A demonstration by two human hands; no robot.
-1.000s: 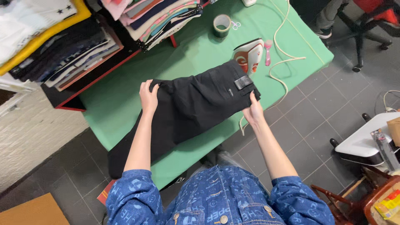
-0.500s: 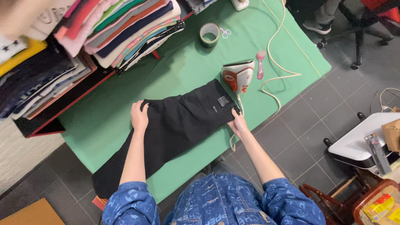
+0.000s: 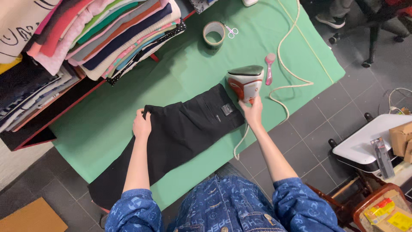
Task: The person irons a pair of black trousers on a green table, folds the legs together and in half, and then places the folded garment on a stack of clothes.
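Black trousers [image 3: 184,137] lie flat across the green padded table [image 3: 193,64], one leg hanging over the near edge. My left hand [image 3: 141,124] rests flat on the cloth near its far edge, fingers apart. My right hand [image 3: 253,109] reaches past the waistband end and touches the handle side of a white and orange iron [image 3: 243,81], which stands upright on its heel. The fingers are partly hidden against the iron, so the grip is unclear. A white cord [image 3: 285,64] runs from the iron across the table.
A pink brush [image 3: 269,68] lies right of the iron. A tape roll [image 3: 213,33] and small scissors [image 3: 231,31] sit farther back. Stacks of folded clothes [image 3: 107,38] fill the left. A white cart [image 3: 377,137] and cardboard boxes [image 3: 401,137] stand at the right.
My right hand left the trousers' near edge and moved up to the iron. My left hand stayed on the cloth. The view shifted, showing more folded stacks.
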